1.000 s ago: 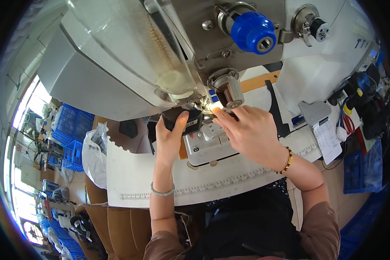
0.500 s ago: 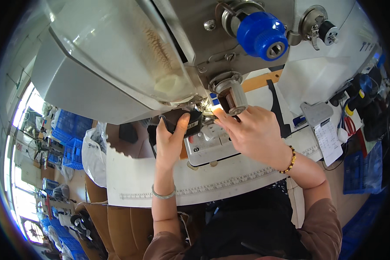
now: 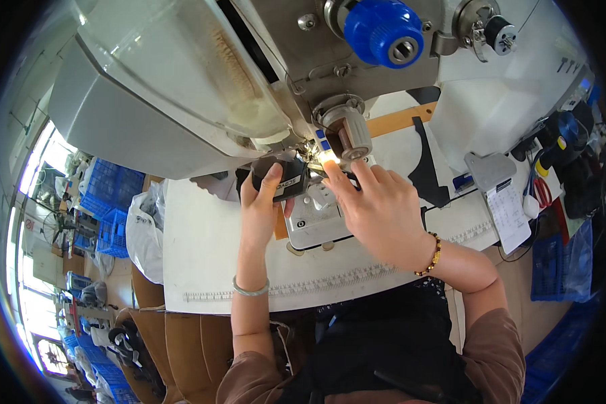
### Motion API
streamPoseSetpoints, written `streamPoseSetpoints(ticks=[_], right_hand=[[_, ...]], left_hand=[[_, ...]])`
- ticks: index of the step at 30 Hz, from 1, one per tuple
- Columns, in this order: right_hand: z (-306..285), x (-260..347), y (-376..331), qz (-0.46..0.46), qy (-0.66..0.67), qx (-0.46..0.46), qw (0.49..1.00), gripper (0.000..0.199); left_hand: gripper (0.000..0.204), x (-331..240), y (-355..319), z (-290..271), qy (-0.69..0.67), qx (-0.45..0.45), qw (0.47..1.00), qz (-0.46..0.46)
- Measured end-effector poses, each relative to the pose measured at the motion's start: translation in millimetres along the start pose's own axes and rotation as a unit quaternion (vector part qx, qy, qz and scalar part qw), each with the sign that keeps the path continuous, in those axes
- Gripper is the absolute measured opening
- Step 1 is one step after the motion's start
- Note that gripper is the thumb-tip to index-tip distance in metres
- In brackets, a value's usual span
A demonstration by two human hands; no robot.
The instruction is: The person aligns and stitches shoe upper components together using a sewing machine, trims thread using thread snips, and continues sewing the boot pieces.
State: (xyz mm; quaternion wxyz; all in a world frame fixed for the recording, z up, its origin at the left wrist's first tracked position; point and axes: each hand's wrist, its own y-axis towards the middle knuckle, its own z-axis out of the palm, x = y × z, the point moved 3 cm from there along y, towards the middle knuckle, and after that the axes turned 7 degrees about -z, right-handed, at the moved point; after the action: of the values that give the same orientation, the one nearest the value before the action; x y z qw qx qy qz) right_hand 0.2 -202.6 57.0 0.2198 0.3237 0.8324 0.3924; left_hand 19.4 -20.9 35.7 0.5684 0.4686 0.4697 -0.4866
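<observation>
My left hand (image 3: 254,219) grips a black piece with white print (image 3: 288,180), thumb on top and fingers underneath; whether it is fabric or leather I cannot tell. It is held at the left of the lit needle area of a sewing machine (image 3: 316,232), above the machine's bed. My right hand (image 3: 387,219) reaches in from the right, its fingers bent together under the machine's spool-like thread part (image 3: 353,138). A thin dark thing shows at its fingertips beside the needle area, too small to name. The needle itself is hidden in the glare.
A blue tension knob (image 3: 392,40) sits on the machine head above my hands. A printed ruler strip (image 3: 316,277) runs along the table's near edge. At right are a dark flat cut piece (image 3: 427,168), a paper slip (image 3: 508,212) and red-handled scissors (image 3: 542,194). Blue crates (image 3: 114,229) stand at left.
The black piece is turned so more of its printed face shows. My right fingers have spread slightly, with the thin dark thing now visible. The whole view has shifted a little.
</observation>
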Motion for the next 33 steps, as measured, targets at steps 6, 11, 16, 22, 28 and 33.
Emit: streamPoseSetpoints(ticks=[6,11,16,22,28,33], right_hand=[[-6,-15,6,0.015,0.066,0.033,0.997,0.029],[-11,-27,8,-0.007,0.101,0.029,0.994,0.025],[-12,-37,12,-0.052,0.134,0.017,0.989,0.016],[0,-44,6,-0.087,0.142,0.022,0.986,0.020],[-1,-30,-5,-0.071,0.061,0.010,0.996,0.025],[-29,-30,-7,0.017,0.078,0.035,0.996,0.029]], left_hand=[[0.018,19,-33,36,-0.192,-0.135,0.972,0.002],[0.035,46,-49,47,-0.373,-0.052,0.925,-0.042],[0.035,31,-42,54,-0.332,0.024,0.940,-0.079],[0.012,6,-41,51,-0.107,-0.089,0.990,0.007],[0.008,3,-39,49,-0.048,-0.073,0.995,0.041],[0.010,4,-38,45,-0.072,-0.076,0.994,0.033]])
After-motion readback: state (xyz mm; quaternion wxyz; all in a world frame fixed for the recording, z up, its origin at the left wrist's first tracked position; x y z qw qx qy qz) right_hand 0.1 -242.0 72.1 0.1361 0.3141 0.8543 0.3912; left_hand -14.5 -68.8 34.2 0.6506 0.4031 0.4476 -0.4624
